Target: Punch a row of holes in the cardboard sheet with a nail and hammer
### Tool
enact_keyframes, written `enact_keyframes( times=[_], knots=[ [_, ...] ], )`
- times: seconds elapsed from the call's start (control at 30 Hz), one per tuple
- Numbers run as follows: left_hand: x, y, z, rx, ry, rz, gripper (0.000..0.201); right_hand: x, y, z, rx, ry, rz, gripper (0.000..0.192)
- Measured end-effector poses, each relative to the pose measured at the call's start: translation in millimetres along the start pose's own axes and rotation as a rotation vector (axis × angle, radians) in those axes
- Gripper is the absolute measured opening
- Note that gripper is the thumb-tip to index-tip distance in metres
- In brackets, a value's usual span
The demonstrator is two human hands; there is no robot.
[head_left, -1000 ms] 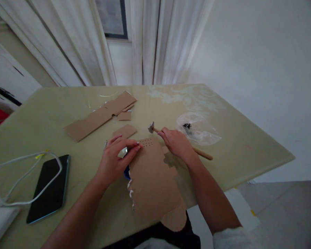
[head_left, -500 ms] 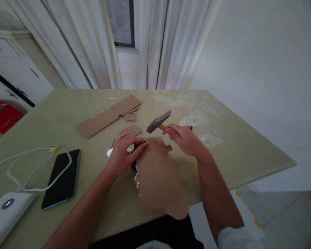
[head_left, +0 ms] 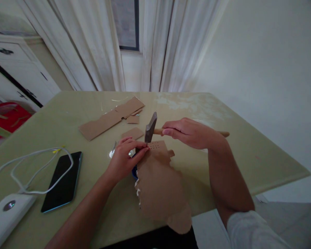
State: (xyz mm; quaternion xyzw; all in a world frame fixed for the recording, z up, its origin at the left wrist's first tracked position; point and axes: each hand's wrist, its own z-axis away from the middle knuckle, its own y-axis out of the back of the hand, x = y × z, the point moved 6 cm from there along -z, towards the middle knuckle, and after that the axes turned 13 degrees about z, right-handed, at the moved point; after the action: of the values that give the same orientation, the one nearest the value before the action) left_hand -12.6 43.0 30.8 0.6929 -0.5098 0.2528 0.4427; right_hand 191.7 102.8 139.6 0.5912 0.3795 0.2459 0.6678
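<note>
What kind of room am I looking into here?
Probably a room in a home rather than a workshop: long pale curtains hang at a window, and a white cabinet with ornate dark handles stands left of the table.

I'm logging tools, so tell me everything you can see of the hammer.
The hammer has a grey, metallic-looking head and a brown, wooden-looking handle. The right hand grips the sideways handle, its end protruding. The tilted head's lower end is close to the left hand at the edge of the holed cardboard; contact is unclear.
</note>
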Motion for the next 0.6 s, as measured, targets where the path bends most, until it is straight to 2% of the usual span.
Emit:
enact_keyframes(
  times=[0.17, 0.3, 0.47, 0.6],
  knots=[
    [-1.9, 0.0, 1.9, -0.009, 0.010, -0.002, 0.013, 4.9, 2.6, -2.3, 0.030, 0.008, -0.066, 0.041],
    [-4.0, 0.1, 3.0, -0.009, 0.012, -0.006, 0.011, 1.7, 0.2, -0.5, -0.032, 0.057, -0.066, 0.040],
    [-3.3, 0.7, 2.7, 0.002, 0.017, 0.001, 0.012, 1.7, 5.7, 1.9, 0.045, 0.058, -0.078, 0.042],
    [-2.3, 0.5, 1.8, -0.001, 0.018, -0.001, 0.014, 0.8, 1.7, 0.0, -0.018, 0.045, -0.079, 0.041]
  ],
)
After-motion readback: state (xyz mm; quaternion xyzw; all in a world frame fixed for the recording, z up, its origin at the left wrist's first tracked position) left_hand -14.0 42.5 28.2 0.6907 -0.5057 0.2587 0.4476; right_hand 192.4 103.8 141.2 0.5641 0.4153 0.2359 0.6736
